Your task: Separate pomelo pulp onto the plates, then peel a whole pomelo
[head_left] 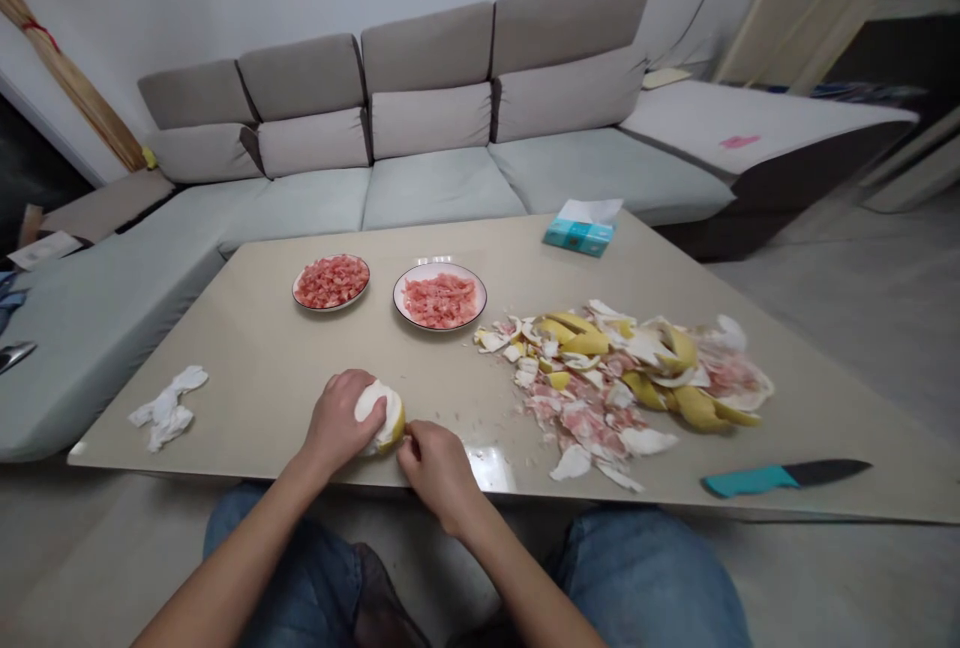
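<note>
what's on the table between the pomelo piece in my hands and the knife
In the head view, peel scraps lie between the pomelo piece and the knife.

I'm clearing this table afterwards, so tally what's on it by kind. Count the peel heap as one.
Plates of fruit: 2
Pomelo piece in both hands: 1
Peel heap: 1
Knife: 1
Tissue box: 1
Crumpled tissue: 1
Total: 7
</note>
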### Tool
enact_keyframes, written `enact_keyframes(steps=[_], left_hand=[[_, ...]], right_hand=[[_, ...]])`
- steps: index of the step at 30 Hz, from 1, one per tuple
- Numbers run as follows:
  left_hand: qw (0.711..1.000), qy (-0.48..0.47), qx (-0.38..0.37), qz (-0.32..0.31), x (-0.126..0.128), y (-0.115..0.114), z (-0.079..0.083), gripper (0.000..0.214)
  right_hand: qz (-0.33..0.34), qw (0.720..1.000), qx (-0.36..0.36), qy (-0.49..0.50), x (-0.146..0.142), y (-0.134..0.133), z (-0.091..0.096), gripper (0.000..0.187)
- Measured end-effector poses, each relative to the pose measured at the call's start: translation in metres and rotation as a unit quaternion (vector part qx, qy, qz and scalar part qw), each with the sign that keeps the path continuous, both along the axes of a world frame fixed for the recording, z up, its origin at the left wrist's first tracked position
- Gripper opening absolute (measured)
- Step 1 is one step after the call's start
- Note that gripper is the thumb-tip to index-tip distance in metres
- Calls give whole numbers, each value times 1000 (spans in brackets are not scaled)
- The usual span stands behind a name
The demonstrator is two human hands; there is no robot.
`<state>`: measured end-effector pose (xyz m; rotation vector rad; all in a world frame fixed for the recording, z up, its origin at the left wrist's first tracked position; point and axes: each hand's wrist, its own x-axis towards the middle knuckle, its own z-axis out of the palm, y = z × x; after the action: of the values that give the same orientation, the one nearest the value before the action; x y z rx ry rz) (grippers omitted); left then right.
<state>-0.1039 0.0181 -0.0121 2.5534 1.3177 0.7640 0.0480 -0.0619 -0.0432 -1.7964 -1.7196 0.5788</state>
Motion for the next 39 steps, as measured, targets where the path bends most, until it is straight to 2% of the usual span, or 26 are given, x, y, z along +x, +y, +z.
enact_keyframes(steps=[4, 6, 8, 10, 12, 14, 15, 17, 20, 22, 24, 26, 30, 32, 36, 39], left_hand=[[1000, 2, -2, 4, -2, 2, -1, 21], [1000, 1, -6, 5, -4, 2, -1, 21], [1000, -7, -12, 6, -5, 3, -1, 22], [1000, -15, -18, 7, -7, 4, -2, 23], [1000, -14, -18, 12, -9, 5, -4, 26], [1000, -16, -18, 15, -10, 6, -7, 29], [1000, -17, -20, 14, -10, 7, -8, 30], [1000, -16, -23, 13, -11, 8, -9, 32], [1000, -10, -24, 12, -11, 9, -10, 33], [1000, -9, -22, 12, -12, 9, -9, 33], [1000, -10, -21, 11, -12, 9, -9, 32], [1000, -12, -20, 8, -13, 8, -9, 31], [1000, -19, -17, 12, -13, 6, -9, 28], [1000, -21, -16, 15, -11, 5, -9, 27], [1000, -22, -9, 9, -9, 3, -9, 26], [1000, -25, -6, 3, -9, 3, -8, 25]], right_hand=[[-8, 991, 21, 134, 8, -4, 0, 23], [-35, 982, 43, 179, 28, -4, 4, 25], [-86, 977, 85, 178, 63, -1, 11, 25], [-145, 971, 138, 129, 108, 3, 20, 26], [-204, 958, 198, 34, 149, 6, 30, 28], [-256, 933, 239, -79, 171, 5, 40, 32], [-268, 924, 247, -114, 172, 4, 43, 34], [-243, 933, 239, -114, 153, 0, 43, 31], [-99, 988, 119, -29, 94, -5, 30, 30], [-62, 993, 100, -22, 58, -4, 21, 25], [-47, 995, 90, -12, 38, -2, 15, 23], [-49, 995, 83, 0, 36, 3, 13, 24], [-61, 996, 60, 0, 48, 6, 13, 30], [-35, 998, 48, 2, 46, 3, 14, 33], [43, 999, 9, 9, 21, -5, 21, 26], [37, 998, -32, -47, 3, -1, 32, 36]])
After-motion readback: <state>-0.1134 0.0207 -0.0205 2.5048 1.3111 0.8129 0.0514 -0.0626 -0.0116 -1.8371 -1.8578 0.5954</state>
